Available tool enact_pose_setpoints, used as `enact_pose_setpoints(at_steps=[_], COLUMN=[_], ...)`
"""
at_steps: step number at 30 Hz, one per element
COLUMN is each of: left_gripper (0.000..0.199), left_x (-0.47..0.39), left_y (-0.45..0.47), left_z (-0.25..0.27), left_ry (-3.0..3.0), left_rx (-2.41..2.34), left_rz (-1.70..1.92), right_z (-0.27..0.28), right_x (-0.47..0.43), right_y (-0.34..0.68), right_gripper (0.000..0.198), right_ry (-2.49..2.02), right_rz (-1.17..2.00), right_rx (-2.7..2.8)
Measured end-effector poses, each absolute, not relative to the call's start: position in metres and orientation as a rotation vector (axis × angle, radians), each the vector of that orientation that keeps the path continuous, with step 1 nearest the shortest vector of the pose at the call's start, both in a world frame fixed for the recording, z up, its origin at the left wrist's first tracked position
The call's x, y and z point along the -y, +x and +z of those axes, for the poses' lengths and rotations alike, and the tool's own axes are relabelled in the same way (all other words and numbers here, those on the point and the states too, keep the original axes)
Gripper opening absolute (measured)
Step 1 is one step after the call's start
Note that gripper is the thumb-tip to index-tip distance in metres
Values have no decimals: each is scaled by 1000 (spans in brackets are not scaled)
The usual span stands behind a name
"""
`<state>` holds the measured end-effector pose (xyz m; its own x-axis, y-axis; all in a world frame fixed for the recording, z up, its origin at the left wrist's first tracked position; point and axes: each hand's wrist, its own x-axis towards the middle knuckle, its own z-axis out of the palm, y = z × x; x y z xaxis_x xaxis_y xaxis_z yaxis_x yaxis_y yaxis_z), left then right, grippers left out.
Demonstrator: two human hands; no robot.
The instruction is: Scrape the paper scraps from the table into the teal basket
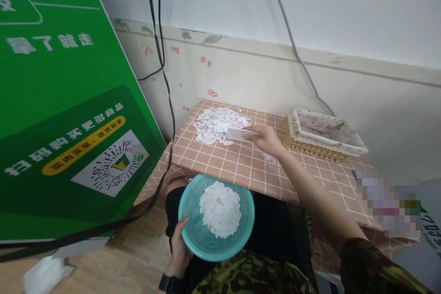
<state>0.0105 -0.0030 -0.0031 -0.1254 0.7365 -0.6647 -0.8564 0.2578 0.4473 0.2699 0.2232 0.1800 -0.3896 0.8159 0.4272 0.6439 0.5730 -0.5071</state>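
My left hand (182,247) grips the rim of a round turquoise plastic basket (193,242), which rests over my lap below the table's front edge. A mound of small white paper scraps (220,209), with bits of pink and red, lies inside it. Over the table my right hand (265,140) is closed on a flat white card (239,134). The card's far end touches the near right side of a larger pile of paper scraps (215,124) on the tabletop. Only part of my left hand's fingers shows; the rest are under the basket.
A checked brown cloth covers the table (206,158). At its back right stands a wicker basket (317,147) with a patterned lining. A large green sign panel (69,101) is on the left, with a black cable (171,110) hanging beside it. White plastic (46,275) lies on the floor.
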Motion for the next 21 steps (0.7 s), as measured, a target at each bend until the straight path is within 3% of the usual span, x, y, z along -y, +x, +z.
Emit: enact_pose_setpoints(at_steps=[21], left_gripper=[18], left_x=[1], left_y=[11], left_z=[-5], left_ry=[-135], left_rx=[-1024], left_rz=[1385], right_z=[157], right_x=[-218], right_y=[259], right_gripper=[25], right_ry=[-1175], right_rz=[467], right_rx=[1892])
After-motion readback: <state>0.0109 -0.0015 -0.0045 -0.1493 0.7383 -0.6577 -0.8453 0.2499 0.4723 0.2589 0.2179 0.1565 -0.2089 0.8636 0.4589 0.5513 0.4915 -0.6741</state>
